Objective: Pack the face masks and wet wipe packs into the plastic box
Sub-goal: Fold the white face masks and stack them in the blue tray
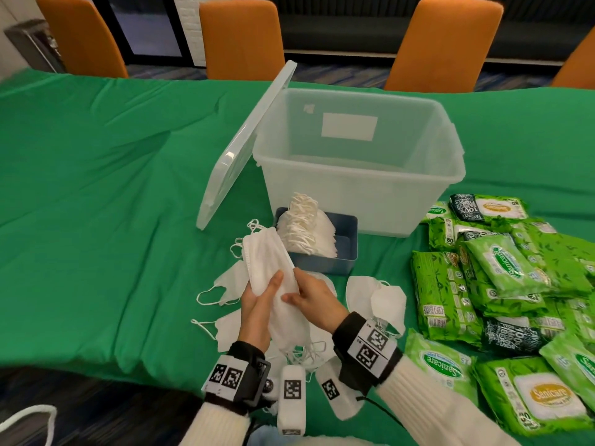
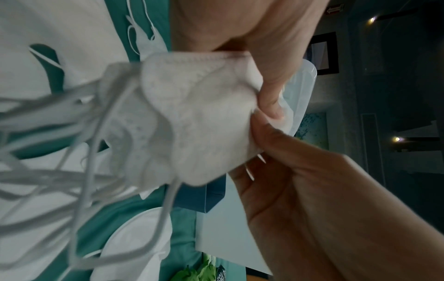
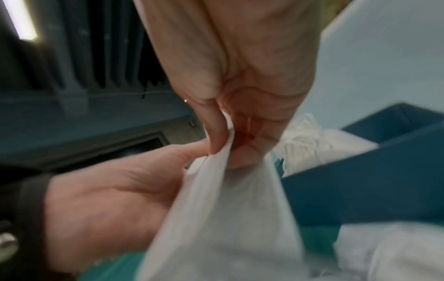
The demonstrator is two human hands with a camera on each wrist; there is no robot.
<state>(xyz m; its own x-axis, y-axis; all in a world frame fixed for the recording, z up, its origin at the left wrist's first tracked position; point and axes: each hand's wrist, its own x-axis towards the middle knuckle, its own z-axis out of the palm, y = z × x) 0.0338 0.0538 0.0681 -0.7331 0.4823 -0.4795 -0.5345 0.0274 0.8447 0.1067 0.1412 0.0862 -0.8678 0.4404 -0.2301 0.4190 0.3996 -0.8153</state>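
Note:
Both hands hold a stack of white folded face masks (image 1: 273, 272) above the green table, in front of the box. My left hand (image 1: 259, 304) grips the stack from the left, and my right hand (image 1: 306, 297) pinches its right edge. In the left wrist view the mask stack (image 2: 192, 114) is held between my thumb and fingers, ear loops dangling. In the right wrist view the pinched mask edge (image 3: 228, 190) shows. More masks (image 1: 306, 230) fill a blue tray (image 1: 341, 252). Loose masks (image 1: 376, 297) lie around. The clear plastic box (image 1: 354, 194) stands open. Green wet wipe packs (image 1: 502, 278) are piled on the right.
The box's clear lid (image 1: 244, 146) leans against its left side. Orange chairs (image 1: 241, 37) line the table's far edge. The green cloth (image 1: 96, 188) stretches bare to the left.

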